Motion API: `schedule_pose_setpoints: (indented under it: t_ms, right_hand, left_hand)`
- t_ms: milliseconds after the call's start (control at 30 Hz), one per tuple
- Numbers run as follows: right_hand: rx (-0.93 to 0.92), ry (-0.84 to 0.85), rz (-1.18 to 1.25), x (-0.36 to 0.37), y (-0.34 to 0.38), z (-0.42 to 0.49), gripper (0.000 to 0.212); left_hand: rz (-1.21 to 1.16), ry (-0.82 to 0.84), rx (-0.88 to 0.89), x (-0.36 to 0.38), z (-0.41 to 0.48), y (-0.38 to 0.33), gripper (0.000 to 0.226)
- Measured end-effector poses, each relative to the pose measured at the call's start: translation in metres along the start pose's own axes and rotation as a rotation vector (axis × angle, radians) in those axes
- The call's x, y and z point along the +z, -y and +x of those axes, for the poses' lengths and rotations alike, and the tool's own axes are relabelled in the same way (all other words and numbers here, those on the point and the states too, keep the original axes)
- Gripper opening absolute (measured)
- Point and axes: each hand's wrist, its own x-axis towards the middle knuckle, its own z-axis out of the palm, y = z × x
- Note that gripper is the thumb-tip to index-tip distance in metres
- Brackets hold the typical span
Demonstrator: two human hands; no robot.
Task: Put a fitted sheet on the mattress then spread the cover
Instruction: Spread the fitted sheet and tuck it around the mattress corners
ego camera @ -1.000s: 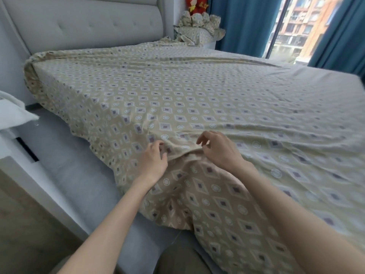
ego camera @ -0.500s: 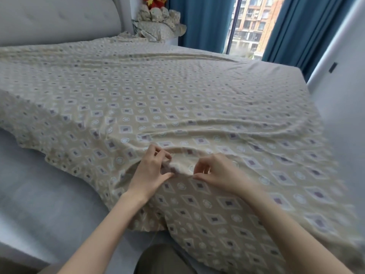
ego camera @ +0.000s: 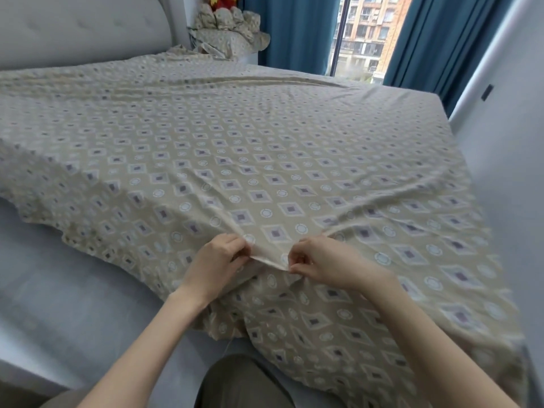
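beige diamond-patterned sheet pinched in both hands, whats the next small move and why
Probably draw the fold toward you: the left hand and right hand both pinch the beige diamond-patterned sheet, whose edge lies short, leaving the bare grey mattress exposed at left.

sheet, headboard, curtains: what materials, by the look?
Sheet: thin woven cloth, likely cotton or a blend, matte; it puckers where the left hand and right hand pinch it. Headboard: grey padded upholstery, matte fabric or faux leather; tufted dimples. Curtains: heavy blue cloth, hanging in deep folds.
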Motion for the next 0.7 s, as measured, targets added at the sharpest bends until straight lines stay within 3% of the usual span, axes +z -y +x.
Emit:
schedule_pose_setpoints:
  t_ms: [167, 300, 400, 600, 700]
  right_hand:
    - [-0.002, -0.097, 0.067, 0.007, -0.002, -0.005, 0.012]
    - [0.01, -0.226, 0.25, 0.005, -0.012, -0.029, 0.01]
    - [0.115, -0.324, 0.179, -0.001, -0.032, -0.056, 0.012]
    - [0.317, -0.124, 0.095, -0.012, -0.068, -0.117, 0.027]
    - [0.36, -0.163, 0.089, -0.01, -0.074, -0.132, 0.013]
  left_hand:
    - [-0.062, 0.044, -0.041, -0.002, 0.0, 0.004, 0.014]
    - [0.078, -0.03, 0.086, 0.0, 0.0, -0.012, 0.026]
    - [0.035, -0.092, 0.175, 0.006, 0.004, -0.03, 0.033]
    - [-0.038, -0.13, 0.34, 0.043, 0.014, -0.068, 0.037]
    - [-0.014, -0.111, 0.443, 0.062, 0.017, -0.091, 0.037]
